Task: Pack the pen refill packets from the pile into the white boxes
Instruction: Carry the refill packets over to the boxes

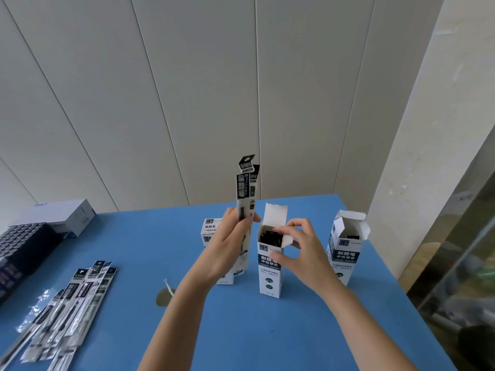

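My left hand [230, 245] grips a small bunch of pen refill packets [245, 188] upright above the blue table [214, 330]. Just right of it stands a white box [270, 274] with its top flap open and dark packets inside. My right hand [300, 253] holds this box near its top, thumb on the front, fingers at the side flap. A second open white box [345, 250] stands at the right. A third white box [210, 231] is partly hidden behind my left hand. The pile of packets [61, 311] lies at the lower left.
A dark keyboard-like item [18, 245] and a grey-white carton [67, 218] sit at the table's left back. A small wire twist and a round scuff mark [164, 293] lie near the middle. The table's right edge runs close to the right-hand box.
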